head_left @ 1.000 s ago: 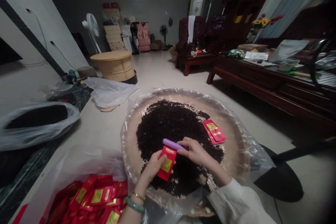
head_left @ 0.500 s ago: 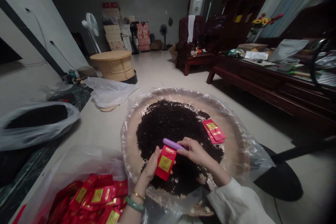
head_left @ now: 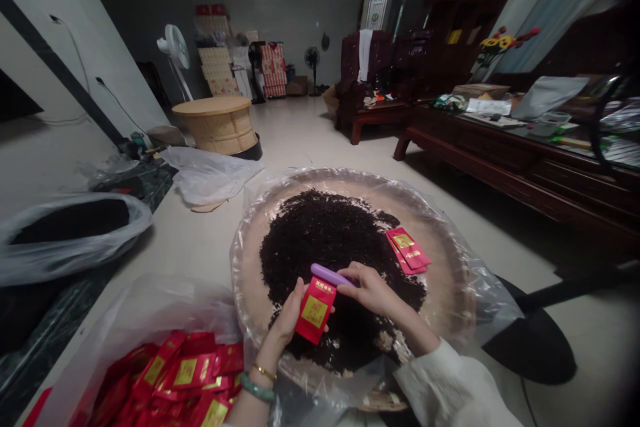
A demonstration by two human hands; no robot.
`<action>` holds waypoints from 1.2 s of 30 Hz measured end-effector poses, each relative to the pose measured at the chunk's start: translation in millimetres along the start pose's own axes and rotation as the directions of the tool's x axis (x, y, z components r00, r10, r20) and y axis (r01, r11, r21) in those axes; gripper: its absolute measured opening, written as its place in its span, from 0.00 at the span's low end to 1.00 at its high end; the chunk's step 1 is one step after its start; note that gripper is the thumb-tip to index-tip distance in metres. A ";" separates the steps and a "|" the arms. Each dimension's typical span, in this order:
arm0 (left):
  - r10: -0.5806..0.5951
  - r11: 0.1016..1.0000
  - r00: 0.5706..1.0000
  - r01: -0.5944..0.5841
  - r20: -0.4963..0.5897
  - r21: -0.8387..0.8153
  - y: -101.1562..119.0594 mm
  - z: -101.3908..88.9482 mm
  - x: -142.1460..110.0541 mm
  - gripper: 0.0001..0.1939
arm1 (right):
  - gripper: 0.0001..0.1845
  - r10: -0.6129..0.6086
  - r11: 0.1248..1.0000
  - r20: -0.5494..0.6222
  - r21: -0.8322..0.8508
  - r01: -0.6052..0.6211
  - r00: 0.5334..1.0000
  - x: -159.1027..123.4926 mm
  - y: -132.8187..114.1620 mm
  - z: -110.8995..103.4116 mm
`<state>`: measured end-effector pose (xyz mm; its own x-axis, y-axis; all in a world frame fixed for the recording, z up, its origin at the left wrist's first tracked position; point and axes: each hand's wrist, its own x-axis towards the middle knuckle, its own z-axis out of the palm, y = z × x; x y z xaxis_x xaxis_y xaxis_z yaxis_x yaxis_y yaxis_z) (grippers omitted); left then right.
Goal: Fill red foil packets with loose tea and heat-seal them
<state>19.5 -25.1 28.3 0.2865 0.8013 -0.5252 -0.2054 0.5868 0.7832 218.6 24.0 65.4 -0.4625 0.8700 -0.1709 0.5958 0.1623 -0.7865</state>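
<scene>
Red packet (head_left: 315,313), gold-panelled, is held by the left hand (head_left: 287,317), right hand (head_left: 373,289) gripping a purple bar (head_left: 326,273).

one left hand (head_left: 290,313), one right hand (head_left: 369,288); one purple stick (head_left: 325,274); one red packet (head_left: 316,313) held, at least two more packets (head_left: 411,252) on one tray (head_left: 447,273), too many to count in one of two open bags (head_left: 173,300); two bracelets (head_left: 257,389) — one gold, one green.

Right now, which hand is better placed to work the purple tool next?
Right, I'd say. The right hand grips one end of the purple tool, which lies across the top of the red packet. The left hand is busy holding that packet.
</scene>
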 end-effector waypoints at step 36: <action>0.095 0.993 0.995 -0.092 0.033 -0.075 -4.1 -0.7 4.4 0.35 | 0.20 -0.110 0.993 -0.043 0.026 0.111 0.993 1.5 12.6 7.5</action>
<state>20.9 -23.9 22.6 0.2964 0.8489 -0.4376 -0.3009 0.5178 0.8008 220.5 23.8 50.9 -0.4968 0.8659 -0.0580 0.5236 0.2457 -0.8158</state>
